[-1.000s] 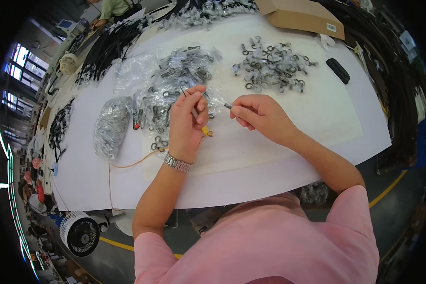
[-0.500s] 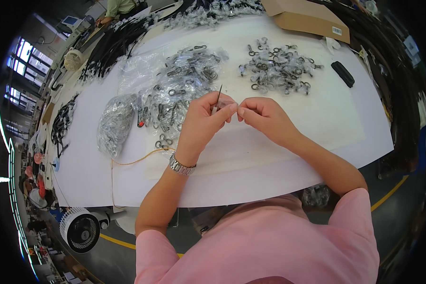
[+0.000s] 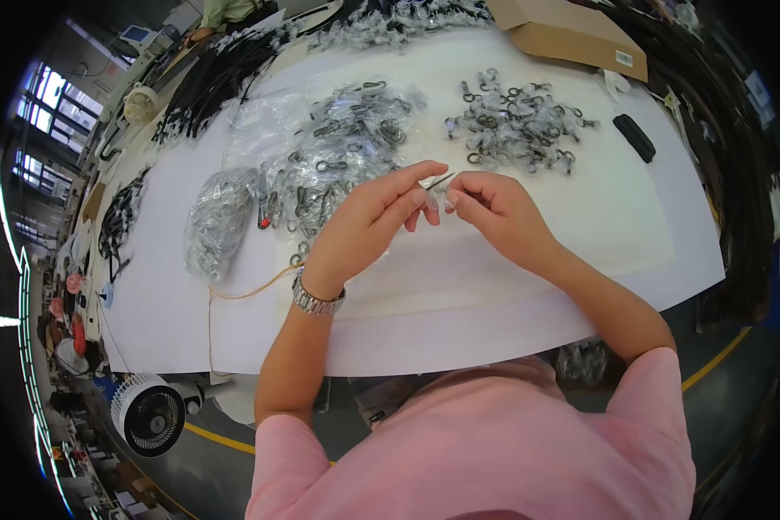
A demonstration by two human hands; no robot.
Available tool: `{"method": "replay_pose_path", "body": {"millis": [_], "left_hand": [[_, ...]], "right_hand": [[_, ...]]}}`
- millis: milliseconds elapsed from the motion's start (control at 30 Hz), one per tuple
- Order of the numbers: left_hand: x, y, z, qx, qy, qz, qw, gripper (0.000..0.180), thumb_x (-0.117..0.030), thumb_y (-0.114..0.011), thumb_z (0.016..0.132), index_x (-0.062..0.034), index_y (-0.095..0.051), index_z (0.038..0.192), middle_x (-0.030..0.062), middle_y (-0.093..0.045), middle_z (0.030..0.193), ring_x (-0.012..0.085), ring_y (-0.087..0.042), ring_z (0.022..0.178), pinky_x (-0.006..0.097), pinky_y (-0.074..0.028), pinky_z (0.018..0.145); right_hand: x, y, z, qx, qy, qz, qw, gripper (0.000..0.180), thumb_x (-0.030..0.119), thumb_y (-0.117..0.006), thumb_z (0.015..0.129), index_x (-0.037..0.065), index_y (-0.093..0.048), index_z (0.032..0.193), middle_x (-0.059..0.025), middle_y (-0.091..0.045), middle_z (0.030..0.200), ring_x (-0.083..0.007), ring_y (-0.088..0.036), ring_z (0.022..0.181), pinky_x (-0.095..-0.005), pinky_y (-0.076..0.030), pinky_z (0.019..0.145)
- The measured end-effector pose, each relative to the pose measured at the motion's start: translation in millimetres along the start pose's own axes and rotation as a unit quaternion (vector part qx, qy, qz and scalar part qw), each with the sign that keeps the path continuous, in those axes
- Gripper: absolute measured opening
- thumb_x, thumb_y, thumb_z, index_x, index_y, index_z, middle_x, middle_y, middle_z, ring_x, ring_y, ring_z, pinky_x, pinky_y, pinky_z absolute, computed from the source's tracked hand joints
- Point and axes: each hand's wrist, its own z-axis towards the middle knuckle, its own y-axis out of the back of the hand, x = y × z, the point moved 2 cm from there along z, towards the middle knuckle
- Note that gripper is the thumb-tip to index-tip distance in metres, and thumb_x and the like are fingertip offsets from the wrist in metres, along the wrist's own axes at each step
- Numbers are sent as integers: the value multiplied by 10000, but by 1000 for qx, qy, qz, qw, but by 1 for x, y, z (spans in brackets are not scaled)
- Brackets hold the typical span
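My left hand, with a metal watch on its wrist, is closed round a thin dark pointed tool; whether it is an awl or tweezers I cannot make out. Its tip points to the right, toward my other hand. Between my fingertips is a small scrap of clear plastic wrap, pinched by my right hand. Anything inside that wrap is too small to tell. Beyond my left hand lies a pile of metal clasps in clear plastic. A looser heap of part-wrapped metal clasps sits beyond my right hand.
A stuffed clear bag stands left, beside a red-tipped tool. An orange cord runs off the table edge. Black straps, a cardboard box and a black case lie farther out. A fan stands lower left.
The pointed tool has swung from upright to nearly level, tip now to the right. My left fingers have straightened somewhat, and the clear wrap shows more between my hands.
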Motion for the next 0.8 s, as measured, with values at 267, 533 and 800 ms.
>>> {"method": "replay_pose_path", "body": {"millis": [267, 533, 800], "left_hand": [[-2, -24, -1, -27, 64, -23, 997, 401, -151, -462, 1087, -52, -557, 1464, -1, -606, 793, 77, -513, 676, 231, -453, 647], [11, 0, -1, -29, 79, -352, 932, 423, -175, -474, 1097, -8, -527, 1482, -19, -593, 809, 53, -449, 651, 207, -397, 605], [-9, -20, -3, -16, 77, -72, 994, 411, -156, -472, 1090, -49, -553, 1478, -18, -594, 745, 49, -456, 623, 205, -401, 583]], "right_hand": [[0, -7, 2, 1, 22, 120, 993, 252, 186, -569, 1025, -5, -673, 899, -1, -605, 727, -104, -481, 664, -296, -411, 631], [2, 1, 2, 28, -56, 162, 985, 234, 210, -573, 1036, 25, -667, 927, 44, -512, 701, -49, -438, 664, -251, -367, 608], [6, 0, -1, 0, -7, 108, 994, 225, 221, -591, 1035, 32, -663, 936, 35, -500, 714, -62, -423, 669, -258, -365, 607]]}}
